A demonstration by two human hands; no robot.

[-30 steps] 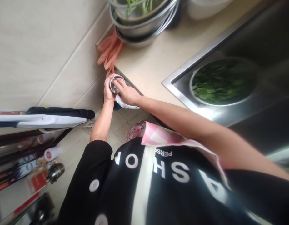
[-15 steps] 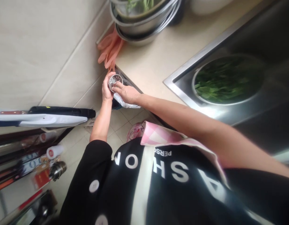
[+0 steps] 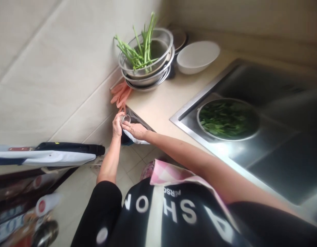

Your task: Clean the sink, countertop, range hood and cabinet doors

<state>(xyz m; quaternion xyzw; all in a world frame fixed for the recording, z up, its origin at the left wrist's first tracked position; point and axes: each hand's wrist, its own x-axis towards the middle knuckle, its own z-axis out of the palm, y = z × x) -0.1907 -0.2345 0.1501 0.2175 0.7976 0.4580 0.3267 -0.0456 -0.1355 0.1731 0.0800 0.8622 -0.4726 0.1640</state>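
My left hand (image 3: 117,124) is closed round a small round metal sink strainer (image 3: 126,118), its fingers behind the cup and its open end turned toward me. My right hand (image 3: 136,130) has its fingertips pressed together at the strainer's lower rim. Both hands are past the counter's corner, above a bag-lined bin (image 3: 134,138) that they partly hide. Just above my left hand, pink rubber gloves (image 3: 121,93) hang at the counter edge. What lies inside the strainer is too small to make out.
Stacked metal bowls (image 3: 148,82) with green stems (image 3: 143,56) on top stand on the counter (image 3: 158,106) against the wall. A white bowl (image 3: 196,58) sits behind. At right, a sink (image 3: 182,118) holds a basin of leafy greens (image 3: 225,120). Clothes (image 3: 60,157) hang at left.
The view has tilted up, so the bowls and the whole basin show. The strainer has turned, hiding its perforated bottom, and my right fingers have shifted from inside it to the rim.
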